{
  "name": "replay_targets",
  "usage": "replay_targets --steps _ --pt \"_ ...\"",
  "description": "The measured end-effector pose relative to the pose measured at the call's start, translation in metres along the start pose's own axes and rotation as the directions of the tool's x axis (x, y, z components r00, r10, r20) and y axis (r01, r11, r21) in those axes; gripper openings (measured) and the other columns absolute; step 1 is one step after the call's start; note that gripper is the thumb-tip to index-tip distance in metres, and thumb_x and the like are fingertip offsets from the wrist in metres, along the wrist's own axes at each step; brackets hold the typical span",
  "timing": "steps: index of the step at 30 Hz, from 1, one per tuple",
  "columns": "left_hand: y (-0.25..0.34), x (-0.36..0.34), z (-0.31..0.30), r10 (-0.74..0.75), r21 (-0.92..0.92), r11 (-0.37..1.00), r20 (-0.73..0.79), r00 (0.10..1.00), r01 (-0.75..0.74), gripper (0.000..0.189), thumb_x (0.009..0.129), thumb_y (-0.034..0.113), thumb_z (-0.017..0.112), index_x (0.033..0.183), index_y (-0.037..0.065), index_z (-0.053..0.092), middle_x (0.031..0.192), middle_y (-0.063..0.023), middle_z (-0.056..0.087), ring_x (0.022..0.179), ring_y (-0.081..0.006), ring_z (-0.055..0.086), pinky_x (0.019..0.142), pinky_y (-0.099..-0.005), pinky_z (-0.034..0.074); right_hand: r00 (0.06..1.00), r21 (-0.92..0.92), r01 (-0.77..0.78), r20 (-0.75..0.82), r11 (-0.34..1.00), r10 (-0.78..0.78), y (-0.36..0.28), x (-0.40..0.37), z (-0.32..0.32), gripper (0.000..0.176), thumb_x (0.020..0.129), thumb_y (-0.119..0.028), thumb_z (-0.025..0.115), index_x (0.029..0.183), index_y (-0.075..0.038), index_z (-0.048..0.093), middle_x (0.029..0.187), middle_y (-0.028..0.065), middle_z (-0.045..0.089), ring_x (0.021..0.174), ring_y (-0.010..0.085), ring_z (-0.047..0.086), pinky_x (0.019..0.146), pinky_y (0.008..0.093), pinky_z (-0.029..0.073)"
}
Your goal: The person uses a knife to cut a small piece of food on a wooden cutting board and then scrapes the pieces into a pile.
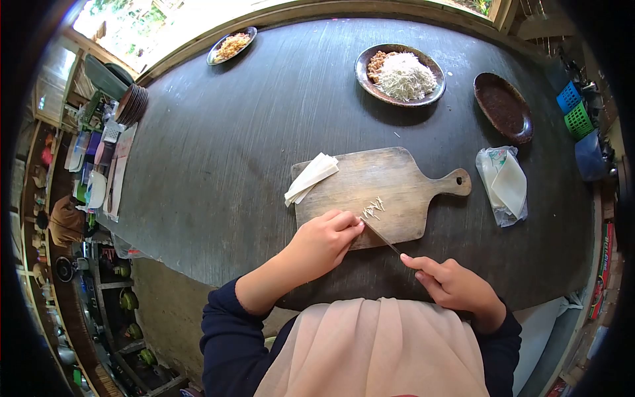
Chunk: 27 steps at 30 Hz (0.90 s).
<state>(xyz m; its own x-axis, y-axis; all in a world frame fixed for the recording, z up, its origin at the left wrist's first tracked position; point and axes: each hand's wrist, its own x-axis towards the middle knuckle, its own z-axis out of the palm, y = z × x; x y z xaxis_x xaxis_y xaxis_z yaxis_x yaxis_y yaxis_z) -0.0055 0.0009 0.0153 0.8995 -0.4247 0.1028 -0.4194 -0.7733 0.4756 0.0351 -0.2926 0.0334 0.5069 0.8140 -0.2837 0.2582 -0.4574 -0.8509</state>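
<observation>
A wooden cutting board (390, 169) with a handle lies on the dark table in front of me. My left hand (329, 243) rests on its near edge, fingers curled and pressed together; what they hold down is hidden. My right hand (453, 283) is closed around the handle end of a knife (383, 239), whose thin blade reaches to my left fingertips. Small pale slivers (373, 208) lie scattered just beyond the blade. A stack of flat, cream-white strips (311, 176) sits across the board's far left corner.
Farther back are a bowl (360, 81) of white shreds and brown bits, an oval dark dish (503, 109), and a small plate (250, 37) of orange-brown food. White sheets in a plastic bag (504, 185) lie right of the board. Stacked plates (132, 104) stand far left.
</observation>
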Motion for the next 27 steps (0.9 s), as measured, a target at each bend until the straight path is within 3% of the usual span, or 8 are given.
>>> replay_targets --steps 10,27 --pt "-0.001 0.000 0.000 0.017 -0.001 1.000 -0.014 1.000 -0.017 0.030 0.081 0.000 0.068 0.110 0.002 0.068 0.110 -0.0079 0.063 0.104 -0.0263 0.063 0.088 -0.0355 0.053 0.998 0.008 0.000 -0.058 1.000 0.000 -0.008 0.004 0.007 0.044 0.096 -0.005 0.054 0.140 -0.013 0.050 0.059 0.0189 0.055 0.048 0.0352 0.056 0.051 0.0413 0.046" --pt "-0.001 0.001 0.001 0.032 -0.017 0.999 -0.048 0.998 -0.032 0.031 0.082 0.001 0.068 0.113 0.003 0.068 0.106 -0.0075 0.064 0.097 -0.0257 0.063 0.084 -0.0350 0.053 0.999 0.021 -0.042 -0.013 0.999 0.043 -0.007 -0.004 -0.004 0.044 0.096 -0.005 0.056 0.139 -0.014 0.050 0.061 0.0192 0.057 0.049 0.0350 0.058 0.051 0.0404 0.046"
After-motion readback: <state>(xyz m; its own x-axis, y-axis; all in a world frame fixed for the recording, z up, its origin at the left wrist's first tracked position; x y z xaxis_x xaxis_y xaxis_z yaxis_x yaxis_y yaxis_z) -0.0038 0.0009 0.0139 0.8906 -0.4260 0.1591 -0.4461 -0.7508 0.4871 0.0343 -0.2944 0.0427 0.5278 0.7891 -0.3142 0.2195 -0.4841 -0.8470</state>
